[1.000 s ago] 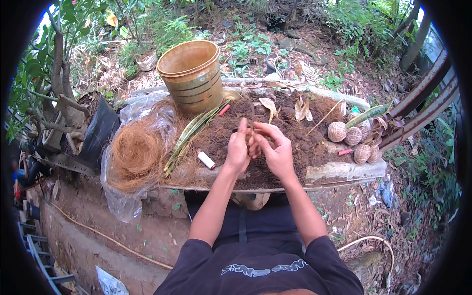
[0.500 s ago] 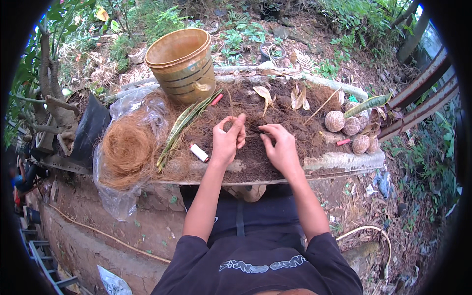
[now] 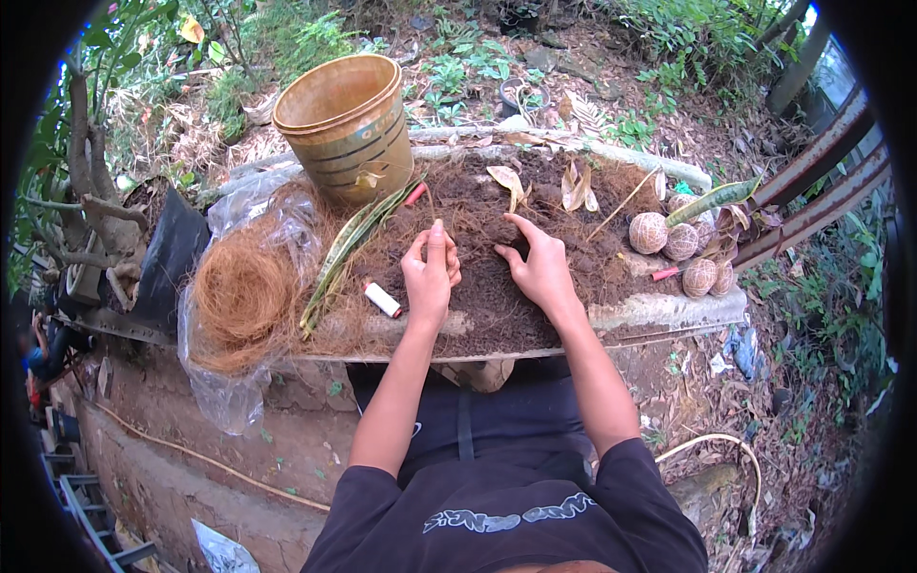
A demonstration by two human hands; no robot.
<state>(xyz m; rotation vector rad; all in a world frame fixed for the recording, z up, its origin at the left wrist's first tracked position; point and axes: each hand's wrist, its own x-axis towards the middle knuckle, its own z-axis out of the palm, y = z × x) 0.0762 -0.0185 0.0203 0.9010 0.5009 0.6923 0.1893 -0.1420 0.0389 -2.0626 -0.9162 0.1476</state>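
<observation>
Over the dark soil (image 3: 506, 310) on the table, my left hand (image 3: 430, 275) is closed, thumb raised against curled fingers. Whatever it pinches, perhaps a thin fibre, is too fine to make out. My right hand (image 3: 543, 271) curves its thumb and forefinger around the side of a dark clump of soil (image 3: 499, 230). Left of my left hand lies a white spool of thread (image 3: 383, 299). Long green leaves with pale edges (image 3: 351, 246) lie beyond the spool, beside a small red piece (image 3: 415, 194).
A worn yellow-brown bucket (image 3: 349, 143) stands at the far left. Brown coconut fibre (image 3: 244, 296) sits on a clear plastic bag (image 3: 229, 401). Several thread-wrapped balls (image 3: 649, 233) rest at the right, near a green leaf (image 3: 712, 202) and rusty metal bars (image 3: 812, 210).
My left hand has shifted slightly left and down, away from the right. My right hand's forefinger has lifted and spread farther from the thumb around the clump.
</observation>
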